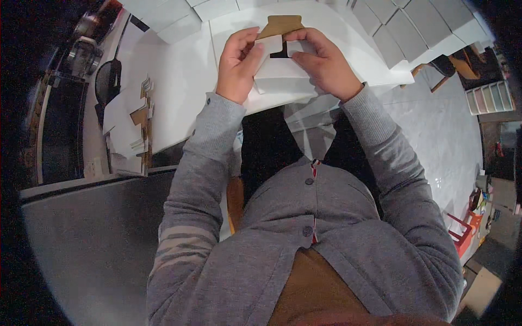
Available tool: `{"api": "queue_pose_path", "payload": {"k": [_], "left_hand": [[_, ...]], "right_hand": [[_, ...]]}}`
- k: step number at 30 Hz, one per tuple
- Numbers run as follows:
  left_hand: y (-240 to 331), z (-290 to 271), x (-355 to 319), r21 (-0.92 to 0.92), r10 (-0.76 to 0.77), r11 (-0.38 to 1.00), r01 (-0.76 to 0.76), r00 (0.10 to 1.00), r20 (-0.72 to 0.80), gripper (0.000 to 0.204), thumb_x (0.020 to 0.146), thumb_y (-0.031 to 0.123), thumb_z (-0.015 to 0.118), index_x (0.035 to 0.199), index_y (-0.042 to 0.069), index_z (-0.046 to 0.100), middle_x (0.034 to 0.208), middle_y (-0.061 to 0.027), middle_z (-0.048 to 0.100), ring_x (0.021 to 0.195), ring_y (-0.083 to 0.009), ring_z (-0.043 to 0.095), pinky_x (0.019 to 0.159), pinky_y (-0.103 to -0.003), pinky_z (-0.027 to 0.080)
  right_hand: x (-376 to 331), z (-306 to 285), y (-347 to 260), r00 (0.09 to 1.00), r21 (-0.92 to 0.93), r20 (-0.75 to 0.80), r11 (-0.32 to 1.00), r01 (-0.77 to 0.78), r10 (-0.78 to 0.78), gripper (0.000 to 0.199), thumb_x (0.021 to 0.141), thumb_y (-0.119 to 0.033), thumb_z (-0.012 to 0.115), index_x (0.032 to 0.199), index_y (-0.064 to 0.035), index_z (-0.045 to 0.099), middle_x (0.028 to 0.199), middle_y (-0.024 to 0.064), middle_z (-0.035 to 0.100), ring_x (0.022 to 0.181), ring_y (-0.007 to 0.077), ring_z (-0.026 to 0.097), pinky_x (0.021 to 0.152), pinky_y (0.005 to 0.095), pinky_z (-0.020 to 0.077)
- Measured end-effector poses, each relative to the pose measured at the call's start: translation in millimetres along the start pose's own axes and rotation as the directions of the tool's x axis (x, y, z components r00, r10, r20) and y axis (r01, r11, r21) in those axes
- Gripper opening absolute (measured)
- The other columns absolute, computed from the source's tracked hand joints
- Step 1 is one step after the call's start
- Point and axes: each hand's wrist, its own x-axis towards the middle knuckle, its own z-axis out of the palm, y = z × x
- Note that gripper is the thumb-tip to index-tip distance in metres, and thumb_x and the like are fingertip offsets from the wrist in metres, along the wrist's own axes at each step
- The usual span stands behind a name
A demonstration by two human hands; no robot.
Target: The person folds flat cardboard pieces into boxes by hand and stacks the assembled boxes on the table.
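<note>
A small white cardboard box (280,76) with a brown inner flap (281,24) is held over the white table (179,81). My left hand (237,62) grips its left side, thumb pressing a white flap. My right hand (325,61) grips its right side, fingers curled over the other flap. Both side flaps are folded inward and the brown lid flap stands up behind them. Grey cardigan sleeves cover both forearms.
Finished white boxes are lined up in rows at the table's far edge (179,24) and far right (413,27). A stack of flat white and brown box blanks (130,125) lies at the left. A grey partition (92,239) stands lower left. A wooden chair (443,68) sits at the right.
</note>
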Motion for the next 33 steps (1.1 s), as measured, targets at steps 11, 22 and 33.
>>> {"api": "queue_pose_path", "payload": {"k": [11,22,33], "left_hand": [[-4.5,-2.9,-0.2,-0.079,-0.116,0.990,0.117,0.993,0.015,0.031,0.104,0.005,0.061,0.134,0.002,0.068,0.117,-0.0088,0.072,0.099,-0.0143,0.063,0.091,-0.025,0.050],[5.3,-4.3,-1.0,0.023,-0.087,0.996,0.086,0.993,0.082,0.027,0.104,0.003,0.058,0.126,0.004,0.073,0.111,-0.0053,0.073,0.096,-0.0132,0.061,0.090,-0.024,0.049],[-1.7,-6.0,-4.2,-0.033,-0.154,0.987,0.158,0.983,0.095,0.029,0.101,0.004,0.058,0.128,0.005,0.069,0.109,-0.0029,0.070,0.090,-0.0120,0.055,0.085,-0.023,0.045]], "right_hand": [[4.1,7.1,17.0,0.984,0.110,-0.133,0.985,0.130,-0.116,0.032,0.097,0.004,0.065,0.125,-0.0089,0.056,0.135,0.0097,0.064,0.110,0.0159,0.059,0.095,0.0274,0.0469],[-0.2,-6.7,-6.6,0.995,0.198,0.074,0.979,0.056,-0.071,0.020,0.093,-0.004,0.076,0.113,-0.0066,0.073,0.152,0.0115,0.062,0.129,0.0252,0.060,0.113,0.0347,0.0422],[7.4,-10.4,-41.8,0.983,-0.375,0.116,0.923,-0.089,0.142,0.027,0.086,-0.015,0.088,0.106,-0.0078,0.073,0.114,0.0065,0.072,0.097,0.0172,0.064,0.092,0.0282,0.0501]]}}
